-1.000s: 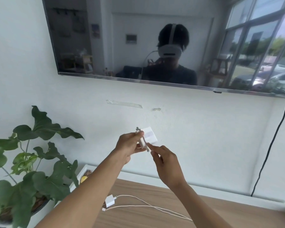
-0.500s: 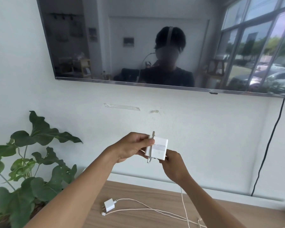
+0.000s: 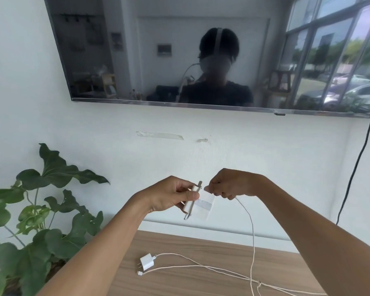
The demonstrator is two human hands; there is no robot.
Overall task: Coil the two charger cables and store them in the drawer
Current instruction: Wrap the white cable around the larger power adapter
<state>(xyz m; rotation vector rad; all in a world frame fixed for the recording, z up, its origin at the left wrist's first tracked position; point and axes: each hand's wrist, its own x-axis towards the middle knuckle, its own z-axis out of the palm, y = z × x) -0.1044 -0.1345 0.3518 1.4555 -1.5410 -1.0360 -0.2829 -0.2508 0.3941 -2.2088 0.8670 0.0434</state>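
Wooden top (image 3: pixel 190 244): second charger (image 3: pixel 147 261) is being left uncoiled. Adapter (image 3: pixel 199 202) is being gripped in left hand (image 3: pixel 171 197); its cable (image 3: pixel 249 218) is being pinched by right hand (image 3: pixel 231 184). Risk: hanging cable is crossing the other, tangling being likely.

1. Left grip (image 3: pixel 169 196) clamps a white charger block (image 3: pixel 204 208), thumb across it.
2. Right grip (image 3: pixel 231 184), just beside the left, pinches a thin white cable (image 3: pixel 253 233) that drops from it to the table (image 3: pixel 179 283).
3. Below both grips, a second charger (image 3: pixel 147 261) lies flat, its cord (image 3: pixel 201 266) trailing toward the right grip's side.
4. Leafy plant (image 3: pixel 51 210) sits outside the left grip.
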